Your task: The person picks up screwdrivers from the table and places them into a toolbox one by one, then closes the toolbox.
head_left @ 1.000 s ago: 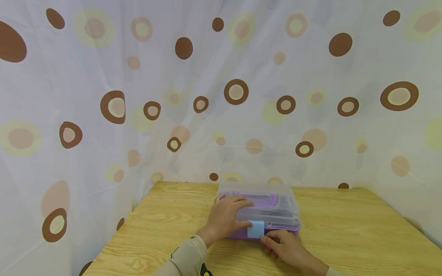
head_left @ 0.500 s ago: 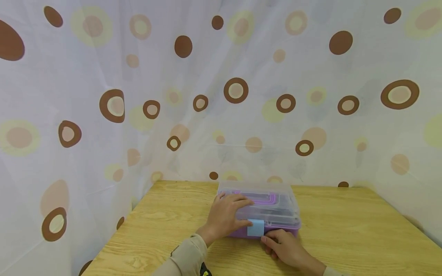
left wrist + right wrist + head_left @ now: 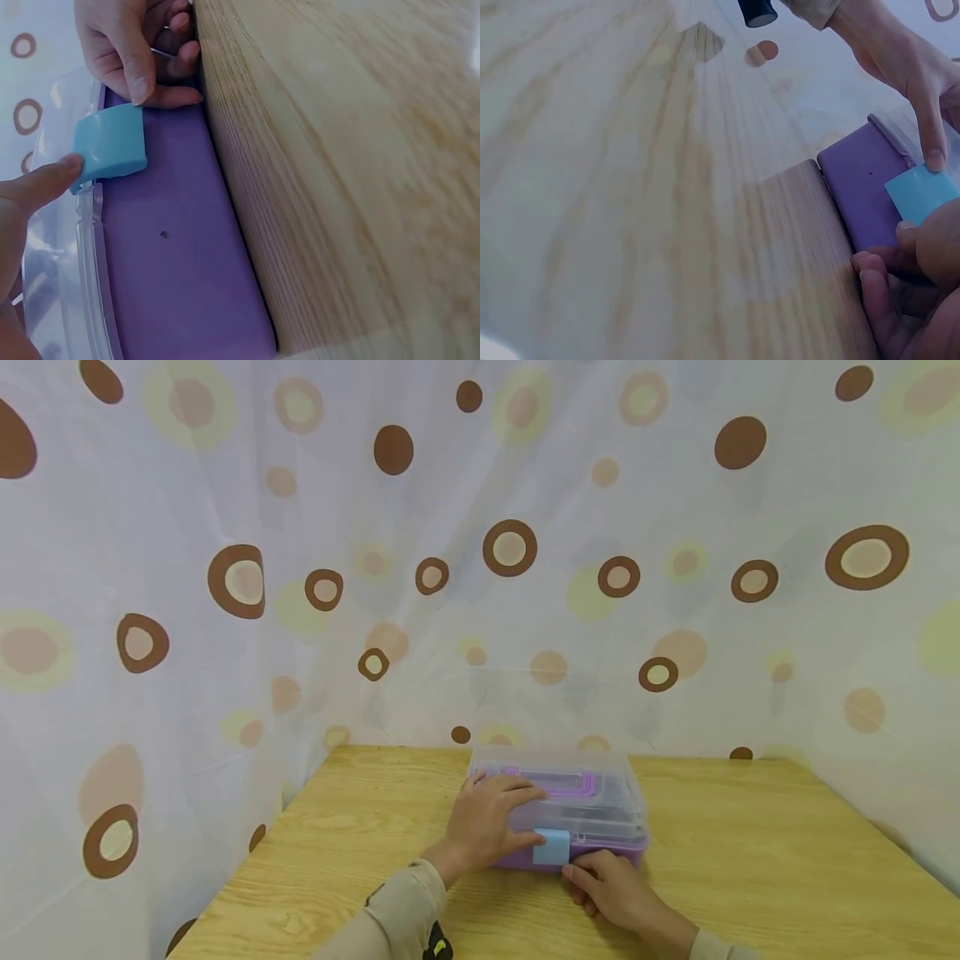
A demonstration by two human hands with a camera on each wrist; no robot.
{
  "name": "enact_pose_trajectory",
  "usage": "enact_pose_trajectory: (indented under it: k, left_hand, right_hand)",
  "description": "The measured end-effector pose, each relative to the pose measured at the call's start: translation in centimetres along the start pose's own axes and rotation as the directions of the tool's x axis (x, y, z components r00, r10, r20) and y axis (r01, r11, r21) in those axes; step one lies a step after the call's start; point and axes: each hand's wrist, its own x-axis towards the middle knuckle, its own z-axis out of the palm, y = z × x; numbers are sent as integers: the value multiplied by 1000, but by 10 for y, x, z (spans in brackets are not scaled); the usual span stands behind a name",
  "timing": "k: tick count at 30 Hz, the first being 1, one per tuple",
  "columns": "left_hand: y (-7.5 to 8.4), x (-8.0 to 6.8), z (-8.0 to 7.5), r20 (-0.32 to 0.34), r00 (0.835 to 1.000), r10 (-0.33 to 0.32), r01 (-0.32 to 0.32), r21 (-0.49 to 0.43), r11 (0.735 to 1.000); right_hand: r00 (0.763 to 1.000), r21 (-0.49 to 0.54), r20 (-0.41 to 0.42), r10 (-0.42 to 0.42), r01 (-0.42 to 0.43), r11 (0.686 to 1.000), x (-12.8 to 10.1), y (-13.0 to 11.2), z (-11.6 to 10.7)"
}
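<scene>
Box (image 3: 592, 814) sits on the wooden worktop (image 3: 750, 860), near its middle, toward the back by the spotted curtain (image 3: 300, 527). Purple base, shallow and rectangular with rounded corners; clear, slightly frosted lid (image 3: 600, 793) on top, a purple handle-shaped outline showing through it. One light-blue latch (image 3: 551, 847) at the middle of the front edge, a curved clip that wraps from the lid rim down over the base. In the left wrist view the latch (image 3: 111, 146) stands slightly off the purple wall; a small dark speck marks that wall.

Left hand (image 3: 487, 827) lies palm-down on the left part of the lid, fingers spread and fairly straight, thumb tip touching the left edge of the latch. Grip: released, pressing on the lid, nothing grasped.

Right hand (image 3: 611, 885) rests on the worktop against the front of the box, just right of the latch. Fingers curl in under the base edge; the index tip touches the latch's lower right corner. Whether it actually pinches the latch: cannot tell from these views.

Beige sleeve (image 3: 393, 914) on the left forearm.
</scene>
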Motion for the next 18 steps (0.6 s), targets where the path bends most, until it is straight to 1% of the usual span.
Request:
enact_pose_trajectory:
  k: [7, 12, 18]
  left_hand:
    - [-1, -2, -1, -1, 1000, 8, -8, -11, 1000]
    - [-3, -2, 0, 4, 1000, 4, -4, -14, 1000]
    - [-4, -1, 3, 0, 1000, 10, -10, -15, 1000]
  right_hand:
    - [999, 6, 6, 37, -37, 999, 1, 0, 1]
    - [998, 29, 16, 52, -53, 998, 1, -1, 1]
    - [996, 68, -4, 87, -86, 994, 3, 0, 1]
